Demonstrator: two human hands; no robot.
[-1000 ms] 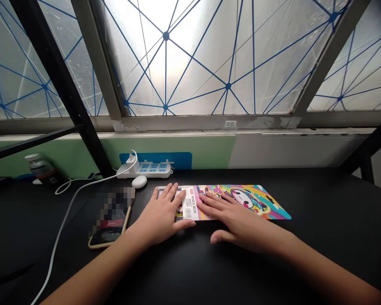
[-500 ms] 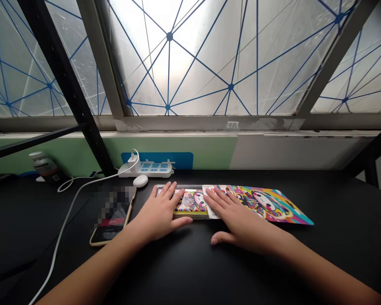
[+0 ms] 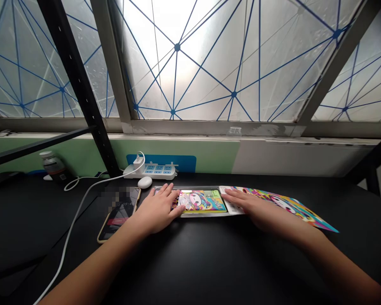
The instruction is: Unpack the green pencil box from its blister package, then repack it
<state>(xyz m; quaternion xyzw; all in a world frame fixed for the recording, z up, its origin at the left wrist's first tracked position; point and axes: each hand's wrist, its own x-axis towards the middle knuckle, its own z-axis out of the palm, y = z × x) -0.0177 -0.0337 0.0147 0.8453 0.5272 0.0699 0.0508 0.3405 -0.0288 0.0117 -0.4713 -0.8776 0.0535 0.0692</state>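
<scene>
Left fingers (image 3: 173, 196) on case (image 3: 203, 202), right fingers (image 3: 238, 198) on cover (image 3: 294, 208).

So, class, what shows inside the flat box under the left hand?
In the box, a colourful cartoon-printed item shows. The left hand hides part of the left end; whatever lies beneath the patterned cover, under the right hand, cannot be seen.

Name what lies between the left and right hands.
In the head view, a cartoon-printed item in a shallow box lies between left hand and right hand.
</scene>
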